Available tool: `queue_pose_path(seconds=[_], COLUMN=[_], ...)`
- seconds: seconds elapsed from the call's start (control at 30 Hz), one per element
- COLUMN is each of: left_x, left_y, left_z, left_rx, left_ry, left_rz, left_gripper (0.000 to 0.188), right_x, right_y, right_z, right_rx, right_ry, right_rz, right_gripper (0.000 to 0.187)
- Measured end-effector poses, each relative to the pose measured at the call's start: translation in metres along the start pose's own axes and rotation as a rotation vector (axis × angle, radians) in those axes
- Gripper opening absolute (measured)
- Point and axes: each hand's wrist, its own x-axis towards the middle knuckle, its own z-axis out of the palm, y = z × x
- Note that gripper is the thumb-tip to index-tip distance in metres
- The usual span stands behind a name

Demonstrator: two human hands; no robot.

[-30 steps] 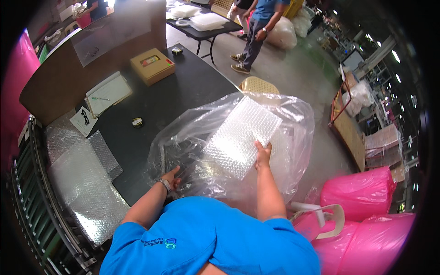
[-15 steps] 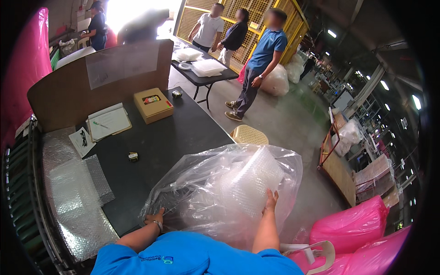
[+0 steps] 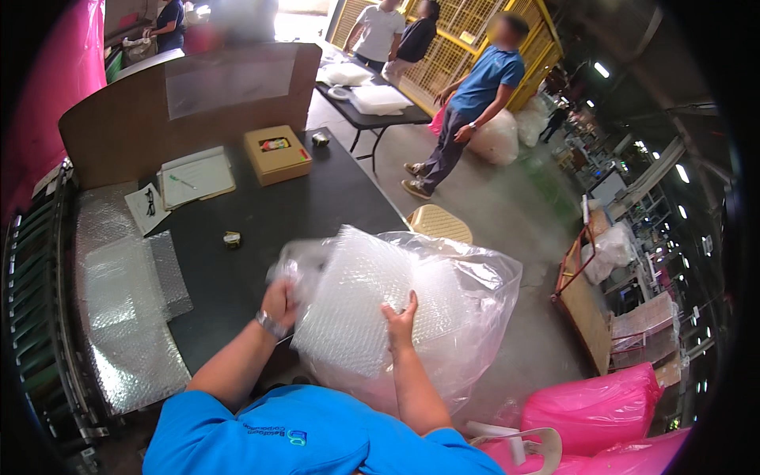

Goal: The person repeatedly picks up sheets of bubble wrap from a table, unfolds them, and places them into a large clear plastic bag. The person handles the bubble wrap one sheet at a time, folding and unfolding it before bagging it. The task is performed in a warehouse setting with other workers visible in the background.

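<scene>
A large clear plastic bag (image 3: 483, 277) lies in front of me over the table's near right corner. Bubble wrap sheets (image 3: 348, 305) are bunched with it, and one broad sheet stands tilted toward the left. My left hand (image 3: 281, 305), a metal watch on its wrist, is closed on gathered film of the bag at the left side. Against the bubble wrap rests my right hand (image 3: 401, 323), thumb and a finger spread apart. Whether film lies between that hand and the sheets, I cannot tell.
On the black table (image 3: 293, 218) are a cardboard box (image 3: 277, 162), a clipboard (image 3: 196, 174), glasses (image 3: 150, 202) and small tape measures (image 3: 231, 239). Flat bubble wrap (image 3: 131, 309) covers the left side. A stool (image 3: 439, 223), pink bundles (image 3: 590, 408) and several people stand around.
My left hand has lifted up from the table edge with the bag's film. The right hand has moved left, and the bubble wrap has swung left and now stands out more.
</scene>
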Motion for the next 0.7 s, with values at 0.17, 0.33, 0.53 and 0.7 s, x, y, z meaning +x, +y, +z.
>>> queue_pose_path(seconds=[0.17, 0.33, 0.53, 0.7], left_x=[-0.010, -0.009, 0.022, 0.008], left_y=[0.120, 0.082, 0.065, 0.053], left_z=[0.231, 0.296, 0.284, 0.310], left_rx=[0.001, 0.398, 0.333, 0.075], left_ry=[-0.167, -0.280, -0.340, -0.701], left_rz=[0.213, 0.313, 0.315, 0.031], left_gripper=[0.016, 0.048, 0.048, 0.057], right_x=[0.019, 0.009, -0.047, -0.066], right_y=[-0.006, -0.064, -0.033, -0.018], right_z=[-0.045, -0.085, -0.042, -0.037], right_rx=[-0.049, 0.030, -0.473, -0.637], right_ry=[0.051, -0.060, -0.451, -0.584], right_rz=[0.021, -0.041, -0.080, -0.095], right_gripper=[0.079, 0.075, 0.070, 0.066])
